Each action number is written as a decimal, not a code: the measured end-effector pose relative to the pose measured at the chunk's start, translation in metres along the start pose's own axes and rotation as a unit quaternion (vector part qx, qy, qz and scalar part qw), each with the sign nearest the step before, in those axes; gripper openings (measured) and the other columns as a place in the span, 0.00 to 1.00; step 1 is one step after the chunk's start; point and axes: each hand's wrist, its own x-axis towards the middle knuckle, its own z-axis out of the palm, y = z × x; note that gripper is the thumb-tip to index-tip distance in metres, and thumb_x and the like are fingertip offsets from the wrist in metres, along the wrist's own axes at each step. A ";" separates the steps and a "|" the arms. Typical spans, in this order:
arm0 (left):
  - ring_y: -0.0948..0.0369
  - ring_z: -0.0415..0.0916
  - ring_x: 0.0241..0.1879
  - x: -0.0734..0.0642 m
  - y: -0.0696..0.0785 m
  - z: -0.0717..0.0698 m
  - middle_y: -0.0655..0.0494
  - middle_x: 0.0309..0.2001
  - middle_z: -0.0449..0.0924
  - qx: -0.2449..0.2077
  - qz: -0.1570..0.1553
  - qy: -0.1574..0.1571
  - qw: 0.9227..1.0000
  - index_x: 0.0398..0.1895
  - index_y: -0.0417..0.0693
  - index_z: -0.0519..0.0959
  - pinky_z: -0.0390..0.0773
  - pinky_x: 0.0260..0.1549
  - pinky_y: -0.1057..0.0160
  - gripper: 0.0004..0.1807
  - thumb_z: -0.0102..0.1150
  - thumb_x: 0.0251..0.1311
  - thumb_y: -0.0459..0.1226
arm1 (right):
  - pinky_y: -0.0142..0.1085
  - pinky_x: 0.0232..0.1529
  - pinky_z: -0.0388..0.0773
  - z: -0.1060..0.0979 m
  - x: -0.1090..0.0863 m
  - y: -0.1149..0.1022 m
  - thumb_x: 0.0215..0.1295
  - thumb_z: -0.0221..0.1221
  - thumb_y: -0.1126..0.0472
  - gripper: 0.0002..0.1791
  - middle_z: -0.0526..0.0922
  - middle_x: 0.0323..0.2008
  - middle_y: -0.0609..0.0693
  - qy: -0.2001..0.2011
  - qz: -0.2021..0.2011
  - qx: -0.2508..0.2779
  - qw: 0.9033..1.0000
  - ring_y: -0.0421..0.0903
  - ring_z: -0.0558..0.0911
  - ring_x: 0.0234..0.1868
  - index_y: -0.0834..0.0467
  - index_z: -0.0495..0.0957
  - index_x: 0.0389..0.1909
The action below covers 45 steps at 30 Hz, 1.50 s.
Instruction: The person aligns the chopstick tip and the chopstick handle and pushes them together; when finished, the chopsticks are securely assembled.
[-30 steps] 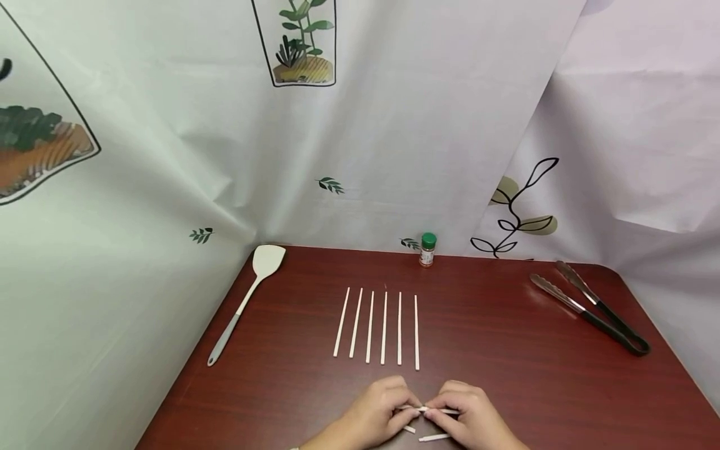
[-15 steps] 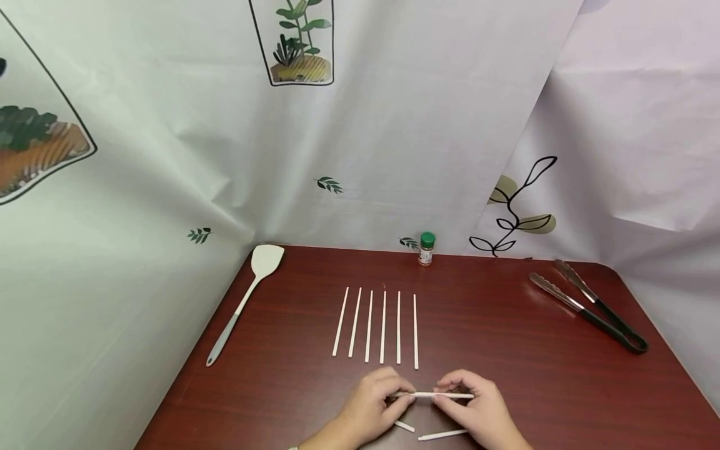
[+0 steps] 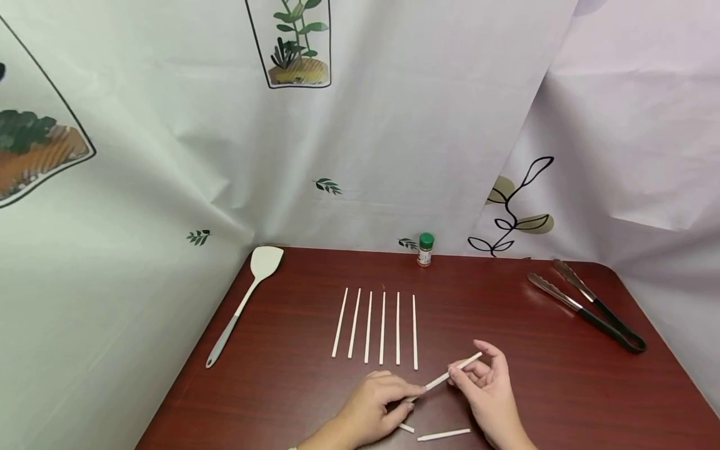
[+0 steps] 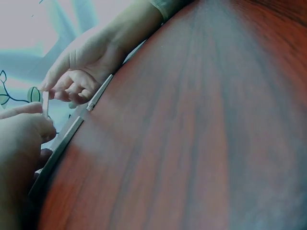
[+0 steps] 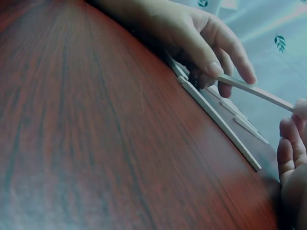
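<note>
A thin white stick (image 3: 439, 380) slants up to the right between my two hands, above the table. My left hand (image 3: 371, 403) pinches its lower left end between thumb and fingers. Near the upper end, my right hand (image 3: 496, 397) pinches it with the thumb, index finger raised by the tip. The right wrist view also has the held stick (image 5: 261, 95) running between both hands. On the table below lies a shorter white stick (image 3: 444, 435) with a narrower left tip. Another short stick (image 3: 407, 428) pokes out from under my left hand, its other end hidden.
Several longer white sticks (image 3: 383, 328) lie in a row beyond my hands. A white spatula (image 3: 251, 295) lies at the left, open tongs (image 3: 590, 309) at the right. A green-capped spice jar (image 3: 425, 250) stands at the table's back edge by the curtain.
The hands were together on the stick and have drawn apart. My right hand has moved up and right, tilting the stick from level to slanted. The shorter stick below is now uncovered.
</note>
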 end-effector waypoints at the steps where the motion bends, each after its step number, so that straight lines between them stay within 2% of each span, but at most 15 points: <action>1: 0.76 0.79 0.45 0.000 0.000 0.000 0.72 0.48 0.88 -0.002 0.002 -0.001 1.000 0.56 0.59 0.89 0.75 0.51 0.71 0.22 0.75 0.58 0.35 | 0.33 0.36 0.86 0.000 0.001 0.000 0.64 0.59 0.87 0.40 0.87 0.36 0.61 -0.001 -0.004 -0.003 1.000 0.43 0.88 0.33 0.71 0.49 0.71; 4: 0.77 0.78 0.45 0.001 -0.001 -0.001 0.74 0.48 0.87 -0.009 0.008 -0.009 1.000 0.54 0.61 0.90 0.73 0.50 0.72 0.22 0.77 0.55 0.36 | 0.33 0.36 0.86 0.000 0.005 0.001 0.66 0.58 0.86 0.40 0.86 0.37 0.55 -0.013 -0.019 -0.010 1.000 0.43 0.88 0.34 0.70 0.48 0.72; 8: 0.77 0.76 0.46 0.002 -0.003 -0.002 0.76 0.49 0.86 -0.005 0.026 -0.026 0.999 0.50 0.64 0.90 0.70 0.48 0.74 0.19 0.78 0.54 0.38 | 0.33 0.37 0.86 0.000 0.009 0.002 0.64 0.58 0.87 0.38 0.86 0.37 0.58 -0.045 -0.038 -0.007 0.998 0.44 0.89 0.36 0.74 0.50 0.70; 13: 0.77 0.76 0.47 0.001 -0.004 -0.002 0.76 0.51 0.87 0.008 0.049 -0.033 0.998 0.47 0.64 0.91 0.69 0.50 0.70 0.16 0.79 0.54 0.41 | 0.32 0.36 0.85 0.001 0.012 0.003 0.63 0.61 0.86 0.36 0.87 0.34 0.58 -0.054 -0.018 -0.034 0.998 0.43 0.89 0.35 0.77 0.54 0.68; 17: 0.78 0.76 0.49 0.001 -0.004 -0.002 0.76 0.52 0.87 -0.001 0.048 -0.034 0.998 0.47 0.64 0.91 0.71 0.52 0.68 0.16 0.81 0.53 0.43 | 0.33 0.34 0.85 0.001 0.016 0.003 0.64 0.63 0.83 0.35 0.85 0.32 0.62 -0.042 0.017 -0.043 0.998 0.42 0.87 0.31 0.75 0.57 0.68; 21: 0.77 0.76 0.50 0.002 -0.004 0.000 0.75 0.52 0.87 -0.009 0.040 -0.039 0.998 0.48 0.63 0.91 0.70 0.53 0.69 0.18 0.83 0.52 0.45 | 0.33 0.33 0.85 0.000 0.022 0.005 0.67 0.63 0.81 0.33 0.85 0.32 0.64 -0.041 0.034 -0.047 0.997 0.41 0.86 0.30 0.74 0.59 0.69; 24: 0.76 0.77 0.50 0.004 -0.003 0.001 0.74 0.51 0.87 -0.002 0.037 -0.038 0.999 0.48 0.63 0.91 0.70 0.53 0.70 0.18 0.83 0.52 0.45 | 0.32 0.33 0.85 -0.001 0.028 0.006 0.67 0.64 0.80 0.34 0.85 0.31 0.61 -0.044 0.031 -0.068 0.996 0.40 0.86 0.30 0.75 0.61 0.70; 28: 0.75 0.77 0.49 0.010 -0.001 0.005 0.73 0.50 0.86 0.026 0.040 -0.028 0.998 0.47 0.63 0.90 0.70 0.54 0.69 0.19 0.84 0.50 0.46 | 0.30 0.37 0.83 -0.002 0.035 0.007 0.62 0.68 0.80 0.36 0.86 0.34 0.61 -0.062 -0.001 -0.126 0.990 0.41 0.86 0.33 0.75 0.64 0.70; 30: 0.73 0.77 0.49 0.015 0.000 0.008 0.72 0.50 0.85 0.045 0.047 -0.022 0.998 0.46 0.63 0.90 0.71 0.54 0.68 0.20 0.84 0.47 0.47 | 0.28 0.43 0.82 -0.003 0.040 0.008 0.59 0.71 0.78 0.37 0.86 0.38 0.61 -0.076 -0.037 -0.179 0.980 0.43 0.86 0.39 0.74 0.68 0.69; 31: 0.72 0.77 0.50 0.018 0.001 0.009 0.71 0.51 0.85 0.054 0.051 -0.020 0.997 0.46 0.63 0.90 0.71 0.55 0.67 0.21 0.84 0.45 0.47 | 0.27 0.47 0.80 -0.004 0.043 0.009 0.58 0.73 0.77 0.37 0.86 0.41 0.60 -0.080 -0.060 -0.215 0.971 0.45 0.85 0.43 0.72 0.71 0.68; 34: 0.69 0.77 0.52 0.024 0.002 0.014 0.70 0.51 0.84 0.082 0.061 -0.019 0.995 0.45 0.64 0.90 0.71 0.56 0.65 0.23 0.84 0.41 0.50 | 0.29 0.58 0.70 -0.007 0.052 0.013 0.53 0.76 0.70 0.35 0.85 0.50 0.55 -0.082 -0.124 -0.329 0.933 0.51 0.79 0.54 0.66 0.78 0.64; 36: 0.68 0.77 0.53 0.026 0.002 0.017 0.70 0.52 0.84 0.101 0.065 -0.023 0.993 0.45 0.65 0.90 0.72 0.58 0.63 0.24 0.84 0.39 0.52 | 0.36 0.61 0.66 -0.008 0.058 0.016 0.50 0.76 0.67 0.33 0.83 0.53 0.53 -0.079 -0.151 -0.390 0.905 0.55 0.74 0.58 0.64 0.82 0.60; 38: 0.67 0.77 0.55 0.028 0.002 0.020 0.70 0.53 0.84 0.116 0.065 -0.028 0.991 0.45 0.66 0.89 0.72 0.58 0.61 0.25 0.83 0.39 0.55 | 0.46 0.62 0.64 -0.008 0.063 0.019 0.48 0.75 0.66 0.30 0.83 0.55 0.55 -0.082 -0.151 -0.421 0.891 0.60 0.72 0.61 0.63 0.84 0.57; 41: 0.66 0.77 0.56 0.028 0.002 0.023 0.70 0.53 0.85 0.137 0.059 -0.036 0.988 0.44 0.67 0.89 0.72 0.58 0.59 0.25 0.82 0.38 0.57 | 0.61 0.61 0.63 -0.007 0.067 0.022 0.47 0.72 0.64 0.27 0.82 0.57 0.58 -0.093 -0.122 -0.460 0.875 0.67 0.71 0.66 0.62 0.86 0.54; 45: 0.64 0.77 0.59 0.030 0.003 0.025 0.71 0.52 0.85 0.154 0.038 -0.063 0.985 0.43 0.67 0.89 0.70 0.60 0.57 0.24 0.81 0.41 0.60 | 0.71 0.60 0.59 -0.003 0.069 0.021 0.47 0.70 0.61 0.27 0.81 0.62 0.59 -0.108 -0.083 -0.507 0.851 0.68 0.67 0.73 0.58 0.87 0.53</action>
